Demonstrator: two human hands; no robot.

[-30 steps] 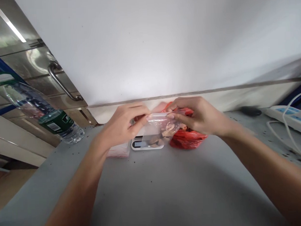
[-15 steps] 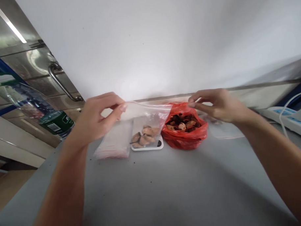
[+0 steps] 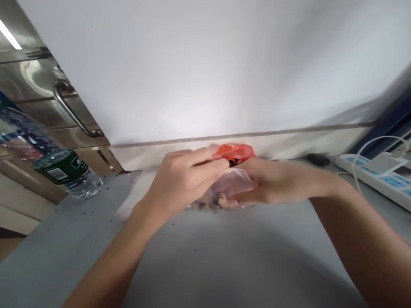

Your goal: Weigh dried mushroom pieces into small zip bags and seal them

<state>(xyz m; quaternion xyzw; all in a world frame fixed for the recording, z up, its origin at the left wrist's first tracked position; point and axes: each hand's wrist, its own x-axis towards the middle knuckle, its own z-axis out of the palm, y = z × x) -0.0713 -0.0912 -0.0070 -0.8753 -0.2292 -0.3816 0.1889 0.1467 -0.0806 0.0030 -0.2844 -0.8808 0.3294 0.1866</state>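
A clear zip bag [image 3: 232, 187] with brown dried pieces [image 3: 210, 199] in its lower part is between my hands, blurred by motion. My left hand [image 3: 188, 175] is closed at the bag's upper left, its fingers reaching across the top edge. On the other side my right hand [image 3: 269, 181] grips the bag, thumb low and the other fingers mostly hidden behind the plastic. Right behind them stands the red plastic bag [image 3: 234, 150], dark pieces just visible in its mouth. Under my left wrist lies a stack of flat zip bags [image 3: 134, 194]. The small white scale is almost wholly covered.
A large water bottle [image 3: 62, 165] with a green label stands at the left table edge. To the right lies a white power strip [image 3: 384, 177] with a plugged-in charger and cable. A dark object [image 3: 318, 159] sits near the wall. Crumbs dot the grey table [image 3: 209, 261].
Both hands have come together from wide apart. The zip bag, earlier stretched out above the scale, is now bunched between them, and my hands cover much of the red bag.
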